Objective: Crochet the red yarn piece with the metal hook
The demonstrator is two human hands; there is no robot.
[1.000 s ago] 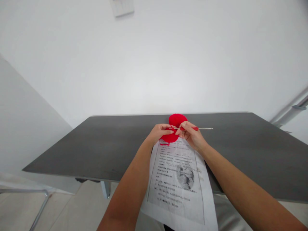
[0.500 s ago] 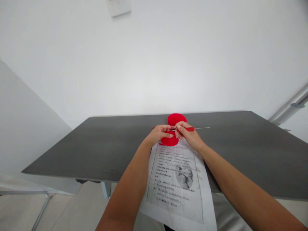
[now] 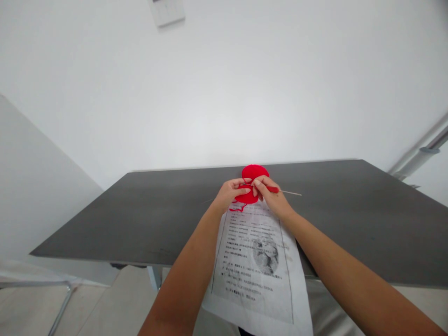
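The dark grey table gives you a broad surface, and the printed sheet lies over its near edge, sloping down toward your lap below the hands. Your left hand pinches the work between thumb and fingers; your right hand grasps the hook's red handle much as one holds a pen. The red yarn ball sits just beyond your fingers, toward the far edge, where it seems free to turn. The red crocheted piece is in the left-hand pinch, just above the sheet's top end. Hold its edge flat and close to the hook, so the stitch stays easy to see. The crochet hook lies crosswise, one metal end at the left fingertips, the other pointing out to the right; roll it lightly rather than pulling hard, as a tight loop would likely snag. The loose yarn strand trails below the left hand, over the sheet; mind that it stays clear of the hook.
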